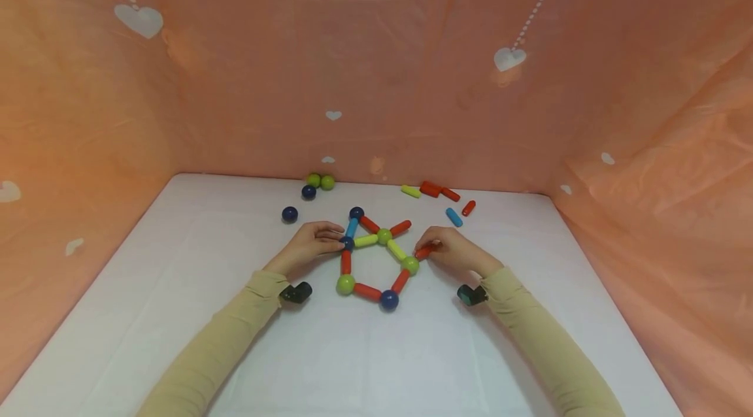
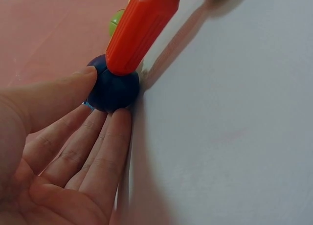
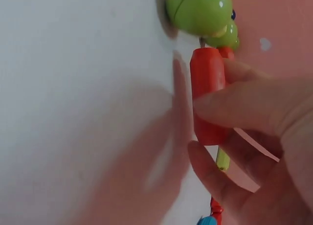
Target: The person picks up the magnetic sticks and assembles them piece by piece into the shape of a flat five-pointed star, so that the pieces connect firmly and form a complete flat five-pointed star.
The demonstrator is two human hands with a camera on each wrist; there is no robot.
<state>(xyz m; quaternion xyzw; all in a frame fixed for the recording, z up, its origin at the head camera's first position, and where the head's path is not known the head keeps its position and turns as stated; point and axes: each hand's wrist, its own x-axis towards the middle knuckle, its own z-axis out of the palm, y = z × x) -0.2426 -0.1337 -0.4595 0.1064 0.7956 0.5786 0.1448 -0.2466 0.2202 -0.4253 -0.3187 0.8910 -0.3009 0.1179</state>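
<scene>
A flat frame of magnetic rods and balls lies on the white table. My left hand (image 1: 310, 245) pinches the dark blue ball (image 2: 116, 92) at its left corner between thumb and fingertips. From that ball run a blue rod (image 1: 351, 228), a yellow-green rod (image 1: 367, 240) and a red rod (image 2: 142, 32). Between thumb and fingers my right hand (image 1: 455, 248) grips a loose red magnetic rod (image 3: 208, 98). The held rod's end points at the green ball (image 1: 410, 265) on the frame's right, with a small gap showing in the right wrist view.
Behind the left hand are two green balls (image 1: 327, 183) and two dark blue balls (image 1: 289, 214). Several loose rods, among them a blue one (image 1: 454, 217) and a yellow-green one (image 1: 410, 191), lie at the back right. Pink cloth (image 1: 365, 77) with white hearts hangs around the table (image 1: 353, 365).
</scene>
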